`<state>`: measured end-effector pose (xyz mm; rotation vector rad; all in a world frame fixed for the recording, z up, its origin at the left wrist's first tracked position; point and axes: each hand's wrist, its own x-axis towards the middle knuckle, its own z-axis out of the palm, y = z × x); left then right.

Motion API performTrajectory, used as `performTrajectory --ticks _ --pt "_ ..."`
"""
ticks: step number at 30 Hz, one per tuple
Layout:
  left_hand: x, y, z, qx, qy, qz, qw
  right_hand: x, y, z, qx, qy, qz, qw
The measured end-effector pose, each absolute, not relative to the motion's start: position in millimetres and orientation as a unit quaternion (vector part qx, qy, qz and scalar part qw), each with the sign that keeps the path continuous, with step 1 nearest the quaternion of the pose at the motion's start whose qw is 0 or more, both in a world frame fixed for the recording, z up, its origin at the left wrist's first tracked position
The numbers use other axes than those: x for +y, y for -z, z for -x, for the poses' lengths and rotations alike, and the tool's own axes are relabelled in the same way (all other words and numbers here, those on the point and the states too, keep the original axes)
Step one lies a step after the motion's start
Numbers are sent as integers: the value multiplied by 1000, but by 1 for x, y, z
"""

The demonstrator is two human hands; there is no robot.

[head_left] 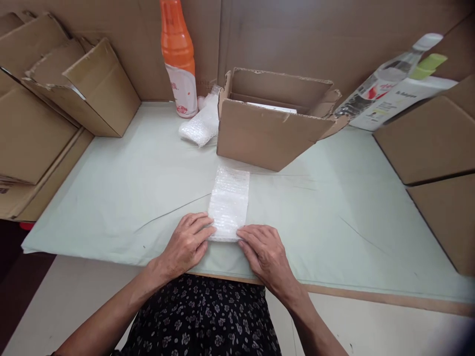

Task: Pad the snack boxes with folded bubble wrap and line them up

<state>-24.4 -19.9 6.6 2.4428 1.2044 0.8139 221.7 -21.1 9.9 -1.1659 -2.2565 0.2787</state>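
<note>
Near edge of the pale green table cover [111, 198]: a flat strip of bubble wrap [230, 198], long side running near to far, near end just at the hands. Left hand [185, 244] lying flat, fingers spread and pressed down on the near left corner of the strip; no pinch, nothing lifted. Right hand [265, 252] likewise flat, fingertips on the near right corner, palm resting on the cover.

Beyond the strip, close to its far end but apart from it: an open cardboard box [267, 128], flaps up, something pale inside, not clear what. Left of the box, a second bubble-wrap bundle [200, 126] just beside an orange bottle [178, 59] standing upright against the far wall. Far right: two more bottles [393, 84] leaning over the top of stacked cartons. Far left: flattened and folded cardboard boxes [85, 84].

As to progress, judging by the layout: strip laid out and being smoothed or held down at its near end, nothing yet placed on it, no fold or roll begun. Wrapping and boxing seemingly all yet to do.
</note>
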Motion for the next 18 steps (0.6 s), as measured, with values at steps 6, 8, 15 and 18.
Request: performTrajectory --ticks 6,8,15,18 --pt "-9 -14 21 454 -330 -795 230 -19 -16 -219 -809 -133 464 335" --pt "-5 -15 19 489 -319 -775 241 -23 -18 -219 -805 -89 476 344" --pt "4 -8 11 508 -311 -784 175 -21 -10 -211 -845 -10 454 280" --pt "-1 -9 12 490 -319 -801 127 -12 -6 -210 -844 -38 451 287"
